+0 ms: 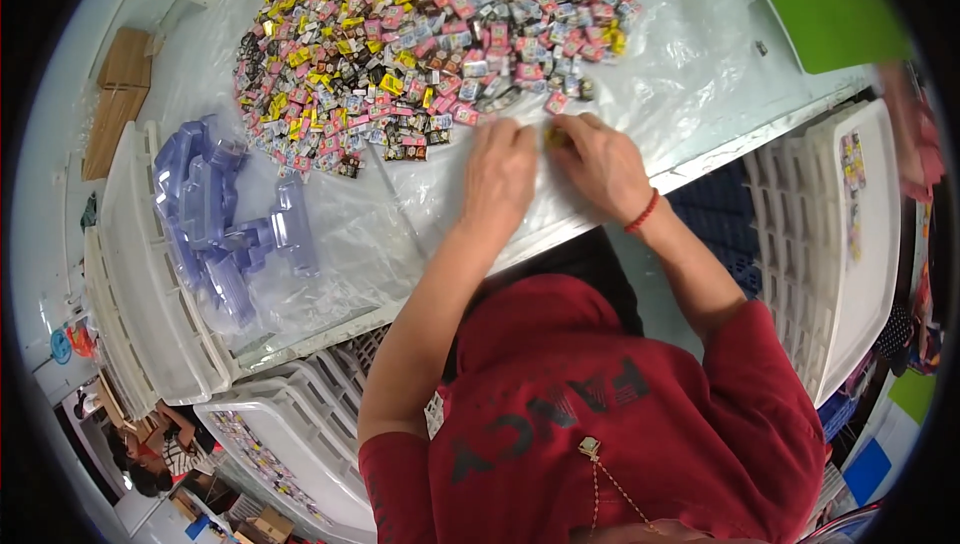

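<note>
A wide heap of small wrapped pieces (400, 54) in pink, yellow, black and white covers the far part of the table. At its near edge my left hand (500, 172) rests with its fingers curled together. Whatever lies in those fingers is hidden. Just to the right, my right hand (608, 166) pinches a small yellow-and-dark wrapped piece (554, 138), mostly covered by the fingers. A single pink piece (556, 103) lies a little beyond that hand. Left of my arms, several clear bluish plastic trays (205, 199) are piled loosely.
Clear plastic sheeting (350, 234) covers the tabletop. Stacked white crates stand at the left (150, 274), below the table edge (300, 444) and at the right (835, 234). A green board (830, 4) is at the far right, and cardboard (120, 104) at the far left.
</note>
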The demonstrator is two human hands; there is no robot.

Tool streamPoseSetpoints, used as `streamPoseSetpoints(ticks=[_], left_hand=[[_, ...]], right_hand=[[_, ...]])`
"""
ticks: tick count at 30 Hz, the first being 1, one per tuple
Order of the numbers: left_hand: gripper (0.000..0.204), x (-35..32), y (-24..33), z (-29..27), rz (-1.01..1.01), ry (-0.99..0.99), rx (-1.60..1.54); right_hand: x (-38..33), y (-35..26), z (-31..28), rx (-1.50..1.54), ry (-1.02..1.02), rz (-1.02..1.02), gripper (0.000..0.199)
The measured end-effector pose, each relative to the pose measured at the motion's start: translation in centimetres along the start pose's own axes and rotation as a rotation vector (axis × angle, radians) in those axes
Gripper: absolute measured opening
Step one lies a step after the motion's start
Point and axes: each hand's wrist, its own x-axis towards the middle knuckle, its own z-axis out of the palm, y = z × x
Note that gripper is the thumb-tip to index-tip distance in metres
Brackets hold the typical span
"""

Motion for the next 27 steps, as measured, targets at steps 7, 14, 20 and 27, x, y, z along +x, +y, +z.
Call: streamPoseSetpoints(ticks=[7,14,20,27], left_hand=[[0.027,-0.5,1.0,-0.8,-0.105,0.009,0.01],[0.024,-0.6,-0.1,-0.4,-0.063,0.009,-0.265],[0.031,0.1,0.6,-0.5,0.007,-0.108,-0.219],[0.033,0.2,1.1,1.2,0.065,-0.024,-0.147]], right_hand=[[1.6,-0.1,-1.1,0.025,0.149,0.039,0.028],[2.6,1.5,0.5,-0.103,0.166,-0.086,0.021],[2.8,2.6,0.0,-0.015,0.151,-0.185,0.02],[3.4,3.3,0.0,0.003,0.119,-0.278,0.016]])
